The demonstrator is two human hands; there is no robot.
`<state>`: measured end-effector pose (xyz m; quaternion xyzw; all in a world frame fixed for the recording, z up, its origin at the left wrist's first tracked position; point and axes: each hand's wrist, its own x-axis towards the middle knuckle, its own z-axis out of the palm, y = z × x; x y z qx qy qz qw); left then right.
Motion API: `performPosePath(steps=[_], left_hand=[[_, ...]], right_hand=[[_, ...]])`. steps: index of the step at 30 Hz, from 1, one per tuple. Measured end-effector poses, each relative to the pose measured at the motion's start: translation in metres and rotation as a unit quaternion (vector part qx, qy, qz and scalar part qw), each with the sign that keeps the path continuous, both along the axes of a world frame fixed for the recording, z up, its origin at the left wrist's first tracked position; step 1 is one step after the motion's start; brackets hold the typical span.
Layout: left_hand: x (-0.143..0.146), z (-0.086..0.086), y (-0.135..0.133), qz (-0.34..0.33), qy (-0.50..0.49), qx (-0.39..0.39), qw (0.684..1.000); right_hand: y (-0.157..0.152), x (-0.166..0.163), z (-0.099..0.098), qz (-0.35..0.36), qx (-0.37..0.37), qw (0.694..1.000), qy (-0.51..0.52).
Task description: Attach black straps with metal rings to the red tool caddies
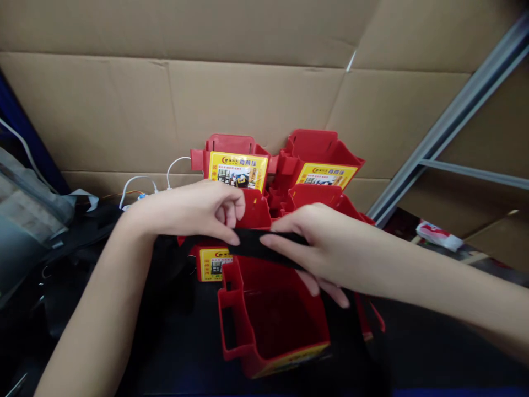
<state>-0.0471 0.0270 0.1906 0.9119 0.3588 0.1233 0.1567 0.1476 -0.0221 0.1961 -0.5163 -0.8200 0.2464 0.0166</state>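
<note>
A black strap (253, 242) runs across the back of the nearest red plastic box (281, 314). With thumb and curled fingers, my left hand (210, 209) pinches the strap from the left. My right hand (314, 242) grips the same strap on the right, its lower fingers spread beside the box's back wall. The nearest box is open at the top, with a looped bracket on its left side and a yellow label on its front. Part of the strap near the box's back edge is hidden by my right hand.
More red boxes with yellow labels stand behind, including a back left box (237, 165) and a back right box (324, 157). Dark straps and bags (82, 275) lie at left. White cables (138, 179) run behind them. Cardboard (248, 99) lines the back; a metal frame (450, 116) slants at right.
</note>
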Motion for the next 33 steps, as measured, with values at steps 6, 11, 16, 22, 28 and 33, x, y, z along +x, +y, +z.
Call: performPosePath(steps=[6, 11, 16, 22, 28, 33], left_hand=[[-0.002, -0.005, 0.009, -0.039, 0.061, -0.115, 0.991], [0.007, -0.006, 0.009, -0.041, 0.086, -0.093, 0.991], [0.008, -0.005, 0.007, -0.041, 0.067, -0.098, 0.992], [0.016, -0.006, 0.000, -0.036, 0.053, 0.027, 0.998], [0.022, -0.016, -0.002, -0.019, 0.075, 0.087, 0.993], [0.022, -0.014, 0.000, -0.032, 0.074, 0.069, 0.994]], right_hand=[[-0.013, 0.002, -0.015, -0.043, 0.135, 0.985, -0.095], [-0.016, 0.003, -0.020, -0.021, 0.247, 0.959, -0.138], [-0.019, 0.000, -0.019, -0.008, 0.245, 0.963, -0.113], [-0.016, 0.001, -0.011, -0.042, 0.149, 0.984, -0.084], [-0.020, -0.003, -0.006, -0.113, 0.044, 0.989, -0.080], [-0.022, -0.004, -0.012, -0.081, 0.063, 0.993, -0.055]])
